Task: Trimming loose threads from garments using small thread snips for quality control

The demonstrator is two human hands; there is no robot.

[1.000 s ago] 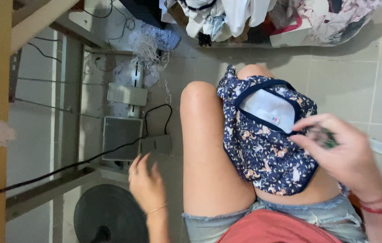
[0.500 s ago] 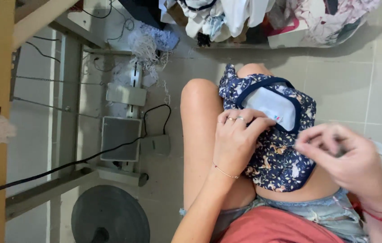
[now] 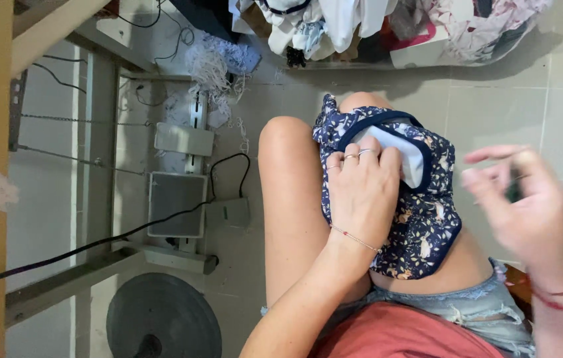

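cloth (image 3: pixel 421 232), navy with a flower print, lay across the lap. left hand (image 3: pixel 361 192) rested flat on it, fingers loosely curled near the white lining. right hand (image 3: pixel 527 205) hovered apart, blurred; its grip couldn't be told.

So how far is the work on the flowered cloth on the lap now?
The navy flowered garment already lies spread on the lap, its white lining showing. In hand: the left hand presses flat on it, while the right hand hangs beside it, blurred, fingers half curled. Whether it holds anything cannot be told. No stitching shows yet.
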